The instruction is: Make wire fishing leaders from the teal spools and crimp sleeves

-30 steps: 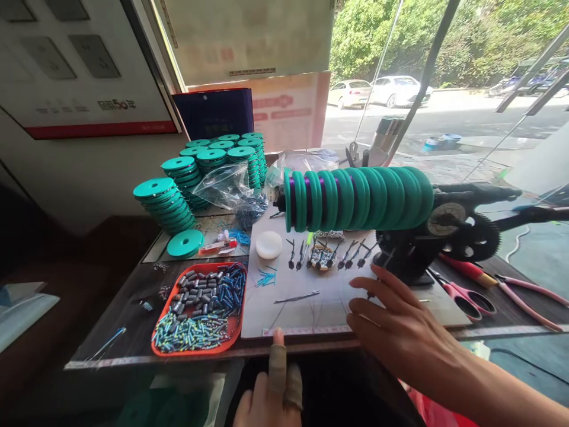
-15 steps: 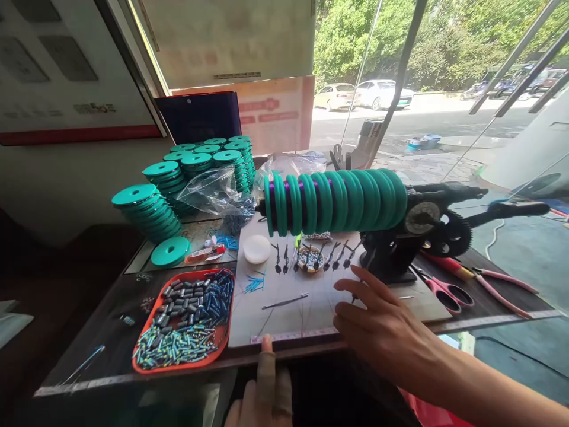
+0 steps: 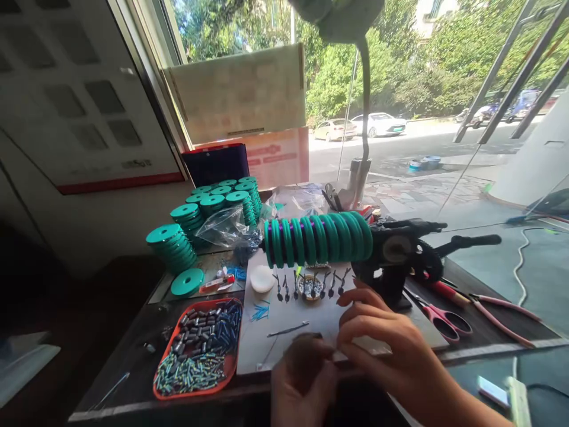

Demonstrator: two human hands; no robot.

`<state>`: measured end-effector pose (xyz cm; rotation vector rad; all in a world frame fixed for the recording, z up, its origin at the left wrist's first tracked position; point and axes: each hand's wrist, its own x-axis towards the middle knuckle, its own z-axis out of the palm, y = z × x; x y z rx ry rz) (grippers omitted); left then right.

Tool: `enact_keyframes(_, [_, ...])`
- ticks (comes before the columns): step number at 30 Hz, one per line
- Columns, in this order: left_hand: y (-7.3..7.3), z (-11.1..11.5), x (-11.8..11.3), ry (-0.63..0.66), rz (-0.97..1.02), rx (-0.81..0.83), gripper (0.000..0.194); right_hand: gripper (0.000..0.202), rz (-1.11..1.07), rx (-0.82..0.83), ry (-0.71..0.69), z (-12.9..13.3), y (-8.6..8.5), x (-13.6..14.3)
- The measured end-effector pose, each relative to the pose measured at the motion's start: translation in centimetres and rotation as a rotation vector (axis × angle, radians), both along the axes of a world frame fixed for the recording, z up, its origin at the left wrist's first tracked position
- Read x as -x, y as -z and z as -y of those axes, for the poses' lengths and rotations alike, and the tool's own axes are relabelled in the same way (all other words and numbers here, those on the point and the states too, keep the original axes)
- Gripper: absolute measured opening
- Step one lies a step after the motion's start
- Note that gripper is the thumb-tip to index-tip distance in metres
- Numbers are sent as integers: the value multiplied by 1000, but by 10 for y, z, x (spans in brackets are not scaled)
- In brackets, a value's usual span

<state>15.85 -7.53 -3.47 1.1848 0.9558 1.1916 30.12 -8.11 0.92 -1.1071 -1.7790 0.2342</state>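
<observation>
My left hand (image 3: 304,379), with coverings on some fingers, is curled closed at the front edge of the white board (image 3: 249,356). Beside it, my right hand (image 3: 386,341) has its thumb and forefinger pinched together, other fingers raised. The fingertips of both hands nearly meet; whatever they hold is too small or hidden. Just beyond hangs a row of small dark weights (image 3: 313,292) on thin lines. Above them, green foam spools (image 3: 317,240) sit side by side on the shaft of a black hand-cranked winder (image 3: 395,249). A thin dark strand (image 3: 288,329) lies on the board.
An orange tray (image 3: 237,356) of grey cylinders and small coloured pieces stands left. Behind are stacked green spools (image 3: 164,234), a loose spool (image 3: 187,282) and a plastic bag (image 3: 226,225). Pink-handled scissors (image 3: 444,326) and pliers (image 3: 502,314) lie right. A round bowl of beads (image 3: 310,286) sits centrally.
My left hand has risen from the board's edge and come beside my right hand, its pointing finger now curled in. My right thumb and forefinger have closed together. The view has tilted up.
</observation>
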Motion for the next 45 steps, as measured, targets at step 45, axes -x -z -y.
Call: enact_keyframes(45, [-9, -5, -8, 214, 346, 252, 42, 7, 302, 187, -90, 8, 4, -7])
